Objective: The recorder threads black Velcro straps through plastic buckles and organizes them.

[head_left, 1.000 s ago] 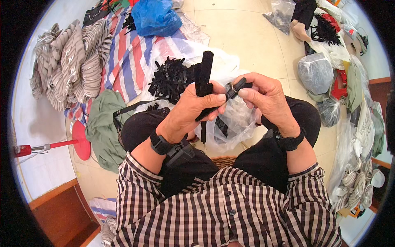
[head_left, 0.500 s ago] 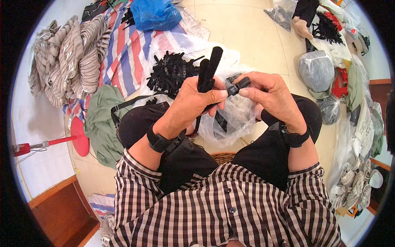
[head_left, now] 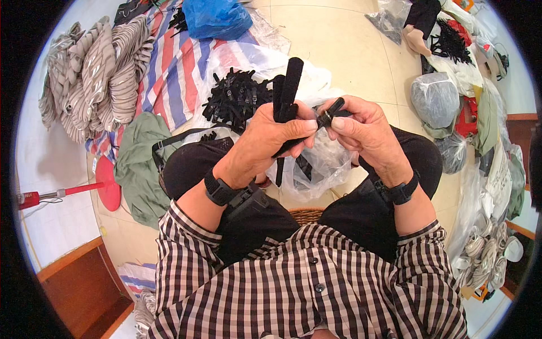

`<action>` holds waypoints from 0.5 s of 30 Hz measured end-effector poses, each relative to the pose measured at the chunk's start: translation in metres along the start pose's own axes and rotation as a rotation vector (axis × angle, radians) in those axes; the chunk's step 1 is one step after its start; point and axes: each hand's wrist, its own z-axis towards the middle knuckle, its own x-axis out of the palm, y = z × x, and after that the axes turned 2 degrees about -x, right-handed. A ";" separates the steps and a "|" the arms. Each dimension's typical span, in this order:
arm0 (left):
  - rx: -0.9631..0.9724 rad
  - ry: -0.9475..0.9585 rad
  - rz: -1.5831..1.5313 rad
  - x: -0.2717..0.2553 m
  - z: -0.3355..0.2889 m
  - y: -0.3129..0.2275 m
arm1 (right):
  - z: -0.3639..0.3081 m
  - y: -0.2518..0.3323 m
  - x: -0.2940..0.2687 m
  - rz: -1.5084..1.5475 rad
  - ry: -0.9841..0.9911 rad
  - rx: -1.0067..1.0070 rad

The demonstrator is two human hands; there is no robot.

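Observation:
Black fabric straps (head_left: 291, 82) stand up out of my left hand (head_left: 271, 133), whose fingers are closed around them. One black end hangs down below that hand. Opposite, my right hand (head_left: 367, 133) pinches a small dark buckle (head_left: 326, 118) with a strap end sticking up from it. The thumbs of both hands lie close to the buckle, and the fingers hide part of it. Beyond my left hand lies a heap of black straps with buckles (head_left: 234, 100). Under my hands, between my knees, is a clear plastic bag (head_left: 324, 178) with something black inside.
Bundles of beige striped cord (head_left: 96, 79) lean at the far left, by a striped sheet (head_left: 169, 73) and a blue bag (head_left: 217, 20). Green cloth (head_left: 144, 169) and a red round base (head_left: 107, 183) are at my left. Filled bags (head_left: 435, 99) line the right side.
The strap end at the buckle has turned more upright in my right fingers. A black end now shows hanging lower beneath my left hand. Both hands stay close together.

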 end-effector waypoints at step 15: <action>-0.042 -0.025 -0.174 0.006 0.007 0.013 | -0.001 -0.001 0.010 -0.151 -0.075 -0.061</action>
